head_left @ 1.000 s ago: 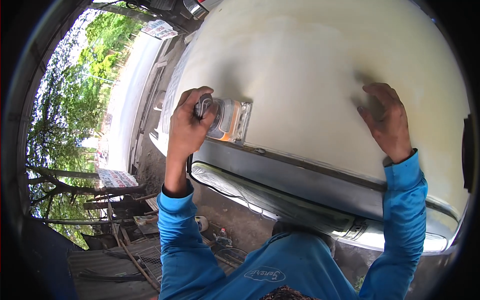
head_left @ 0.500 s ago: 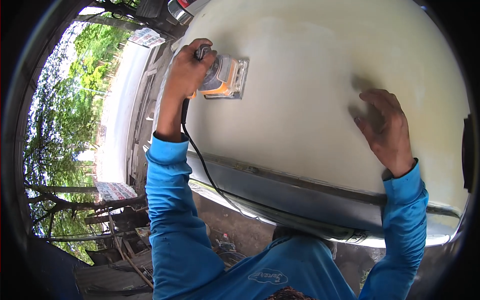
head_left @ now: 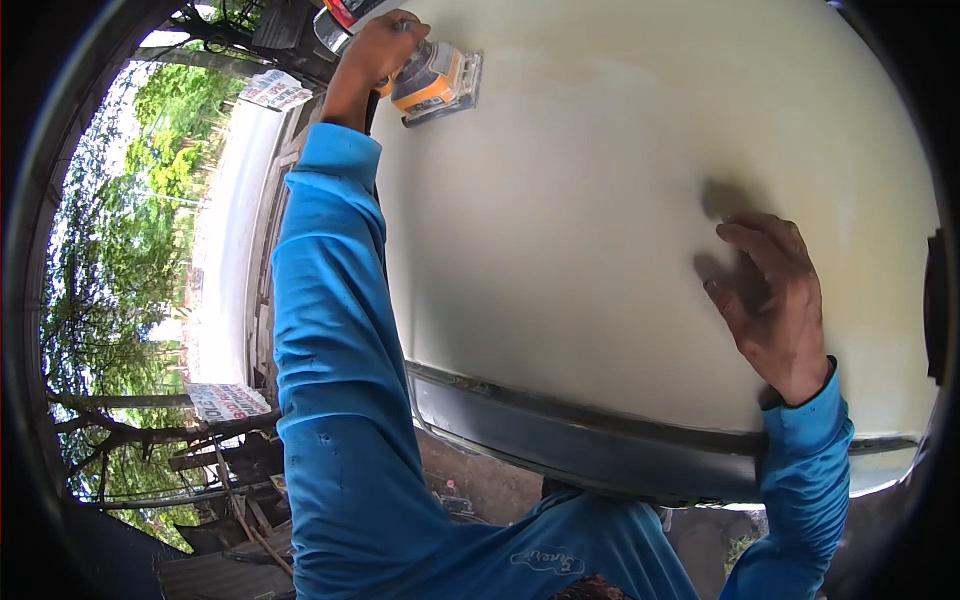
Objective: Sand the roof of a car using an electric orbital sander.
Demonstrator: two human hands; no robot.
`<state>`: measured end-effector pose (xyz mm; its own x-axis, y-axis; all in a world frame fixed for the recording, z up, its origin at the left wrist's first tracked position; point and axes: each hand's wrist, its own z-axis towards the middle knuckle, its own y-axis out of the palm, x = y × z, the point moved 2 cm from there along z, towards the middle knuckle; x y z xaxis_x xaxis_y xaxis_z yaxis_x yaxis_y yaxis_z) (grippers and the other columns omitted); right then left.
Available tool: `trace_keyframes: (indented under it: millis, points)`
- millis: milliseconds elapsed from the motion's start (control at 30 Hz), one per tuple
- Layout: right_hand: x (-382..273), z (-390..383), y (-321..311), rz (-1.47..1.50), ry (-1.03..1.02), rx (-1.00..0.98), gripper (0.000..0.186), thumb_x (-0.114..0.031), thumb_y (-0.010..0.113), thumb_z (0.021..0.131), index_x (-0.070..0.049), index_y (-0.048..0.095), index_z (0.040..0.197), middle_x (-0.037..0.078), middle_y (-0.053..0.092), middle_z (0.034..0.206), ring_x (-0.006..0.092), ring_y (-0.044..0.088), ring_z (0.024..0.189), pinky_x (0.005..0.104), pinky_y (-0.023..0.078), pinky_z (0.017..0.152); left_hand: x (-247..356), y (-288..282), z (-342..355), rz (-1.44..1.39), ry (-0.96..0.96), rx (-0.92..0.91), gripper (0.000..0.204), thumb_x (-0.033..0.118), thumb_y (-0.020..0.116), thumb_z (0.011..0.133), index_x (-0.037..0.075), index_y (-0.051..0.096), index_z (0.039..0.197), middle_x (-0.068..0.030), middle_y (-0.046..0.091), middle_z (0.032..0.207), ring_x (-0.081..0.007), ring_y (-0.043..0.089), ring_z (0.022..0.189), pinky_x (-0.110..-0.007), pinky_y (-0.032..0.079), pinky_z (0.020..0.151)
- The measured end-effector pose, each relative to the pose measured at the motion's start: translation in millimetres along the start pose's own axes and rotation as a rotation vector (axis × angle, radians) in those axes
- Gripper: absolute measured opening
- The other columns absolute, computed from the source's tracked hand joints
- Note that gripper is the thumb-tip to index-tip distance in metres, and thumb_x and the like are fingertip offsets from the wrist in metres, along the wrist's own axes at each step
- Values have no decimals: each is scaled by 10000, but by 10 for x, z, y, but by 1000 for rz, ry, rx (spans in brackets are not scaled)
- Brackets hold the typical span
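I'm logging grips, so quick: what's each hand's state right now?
Left hand: closed on the orange-and-grey sander.
Right hand: open, loosely curled, holding nothing; whether it touches the pale panel cannot be told.

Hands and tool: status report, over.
Bare left hand gripping orange-and-grey power sander, resting on pale, curved panel. Bare right hand empty, over panel. Nothing visibly blocking sander.

Blue cuffed sleeves (head_left: 335, 330); blue shirt (head_left: 620, 545), pale outlined marking (head_left: 547, 561), seemingly oval.

On your left you had green trees (head_left: 92, 255), a bright pale strip (head_left: 222, 270), an upper white sign (head_left: 276, 90), a lower white sign (head_left: 227, 402) and a dark branch (head_left: 140, 436).
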<state>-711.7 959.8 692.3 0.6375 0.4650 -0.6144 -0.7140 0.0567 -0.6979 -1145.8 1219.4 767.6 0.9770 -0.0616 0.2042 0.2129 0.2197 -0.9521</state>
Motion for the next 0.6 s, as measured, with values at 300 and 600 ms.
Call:
trace_keyframes:
  millis: [300,600]
  points:
    - [4,7,-23,-2,-22,11,449,16,790,698,-1,659,1127,178,643,1146,393,606,1047,456,497,922,-35,-4,6,-21,12,13,500,454,630,861,139,701,1243,-200,730,1141,-348,703,1070,-402,507,984]
    - [29,7,-48,-19,-54,35,408,4,778,738,-4,659,1128,162,646,1150,380,605,1063,437,498,934,81,-277,-758,-90,-50,22,431,421,655,848,138,712,1169,-165,744,1023,-308,716,960,-391,527,903]
